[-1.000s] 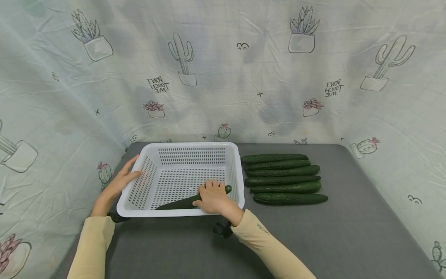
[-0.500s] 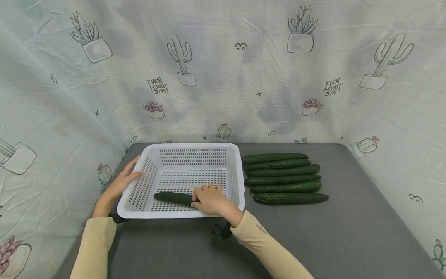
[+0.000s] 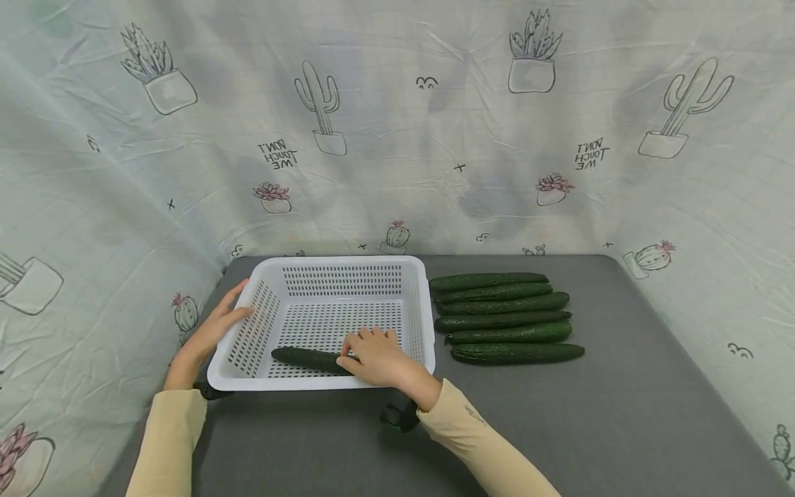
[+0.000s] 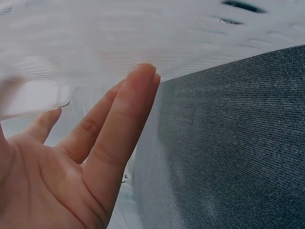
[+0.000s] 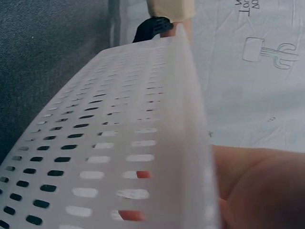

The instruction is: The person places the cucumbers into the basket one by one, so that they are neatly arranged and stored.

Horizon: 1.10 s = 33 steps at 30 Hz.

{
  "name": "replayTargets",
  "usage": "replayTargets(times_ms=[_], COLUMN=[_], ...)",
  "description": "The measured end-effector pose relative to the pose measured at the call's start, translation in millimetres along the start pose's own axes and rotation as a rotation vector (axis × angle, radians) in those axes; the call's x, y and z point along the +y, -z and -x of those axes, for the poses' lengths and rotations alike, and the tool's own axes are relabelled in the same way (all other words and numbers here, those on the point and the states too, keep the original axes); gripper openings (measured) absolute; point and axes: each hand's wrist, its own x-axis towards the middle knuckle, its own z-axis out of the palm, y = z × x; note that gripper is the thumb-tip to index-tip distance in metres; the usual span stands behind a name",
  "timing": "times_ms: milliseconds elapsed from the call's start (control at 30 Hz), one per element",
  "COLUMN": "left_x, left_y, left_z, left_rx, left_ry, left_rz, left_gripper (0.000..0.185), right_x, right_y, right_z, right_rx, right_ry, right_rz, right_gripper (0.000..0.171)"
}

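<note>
A white perforated basket (image 3: 348, 261) stands on the grey table (image 3: 621, 414). One dark green cucumber (image 3: 303, 357) lies along its floor near the front wall. My right hand (image 3: 369, 353) reaches over the front rim, fingers curled over the cucumber's right end. My left hand (image 3: 217, 323) rests with straight fingers against the basket's left rim. In the left wrist view the left hand's fingers (image 4: 119, 129) lie straight under the blurred basket (image 4: 143, 33). The right wrist view shows the basket wall (image 5: 119, 138) close up, with my right hand (image 5: 262, 191) behind it.
Several more cucumbers (image 3: 506, 317) lie side by side on the table just right of the basket. A cactus-print cloth (image 3: 435, 138) hangs behind and along both sides. Bare table stretches in front and to the right.
The cucumber, tilted over the basket's front rim a second ago, now lies flat on the floor, shifted left. My right hand followed it. The left hand stayed on the rim.
</note>
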Motion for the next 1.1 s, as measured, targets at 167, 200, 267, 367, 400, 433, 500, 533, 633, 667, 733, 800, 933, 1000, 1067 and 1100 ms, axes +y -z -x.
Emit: replayTargets(times_ms=[167, 200, 267, 367, 400, 433, 500, 533, 633, 667, 733, 800, 933, 1000, 1067, 1100], left_x=[0.4, 0.1, -0.8, -1.9, -2.1, -2.1, -1.9, -1.8, -2.0, -2.3, -2.6, -2.7, -1.7, -0.9, -0.2, 0.1], left_y=[-1.4, -1.7, -1.9, -2.4, -2.7, -3.3, -4.6, -5.3, -7.6, -8.0, -8.8, -9.0, -8.0, -7.3, -6.7, -6.5], left_z=[0.8, 0.7, 0.5, 0.1, 0.3, 0.5, 1.6, 2.2, 3.9, 4.2, 4.6, 4.6, 4.0, 3.8, 4.1, 4.6], left_rx=[0.006, 0.008, 0.014, 0.020, 0.021, 0.022, 0.027, 0.030, 0.040, 0.042, 0.047, 0.050, 0.058, 0.057, 0.058, 0.059], left_ry=[0.002, 0.006, 0.010, 0.010, 0.009, 0.007, 0.009, 0.009, 0.016, 0.018, 0.021, 0.022, 0.023, 0.023, 0.023, 0.023], left_rz=[0.016, 0.018, 0.017, 0.018, 0.021, 0.022, 0.018, 0.016, 0.007, 0.003, 0.000, 0.000, -0.001, 0.002, 0.004, 0.007], left_gripper=[0.072, 0.072, 0.071, 0.071, 0.071, 0.071, 0.071, 0.071, 0.072, 0.072, 0.071, 0.071, 0.071, 0.071, 0.071, 0.071], right_x=[3, 4, 6, 10, 11, 12, 15, 17, 22, 24, 28, 33, 45, 50, 56, 60], right_y=[6, 7, 9, 12, 14, 15, 17, 18, 20, 21, 23, 26, 30, 33, 35, 35], right_z=[7, 9, 12, 16, 18, 19, 22, 24, 28, 29, 32, 35, 40, 43, 45, 46], right_rx=[0.045, 0.051, 0.060, 0.076, 0.082, 0.091, 0.111, 0.121, 0.151, 0.161, 0.185, 0.210, 0.274, 0.311, 0.348, 0.366], right_ry=[0.040, 0.051, 0.074, 0.104, 0.107, 0.111, 0.115, 0.117, 0.139, 0.146, 0.166, 0.178, 0.187, 0.183, 0.180, 0.176], right_rz=[-0.032, -0.045, -0.074, -0.115, -0.127, -0.132, -0.134, -0.132, -0.121, -0.118, -0.114, -0.117, -0.127, -0.132, -0.133, -0.127], right_gripper=[0.022, 0.022, 0.025, 0.028, 0.029, 0.030, 0.032, 0.032, 0.033, 0.033, 0.033, 0.032, 0.030, 0.027, 0.025, 0.024])
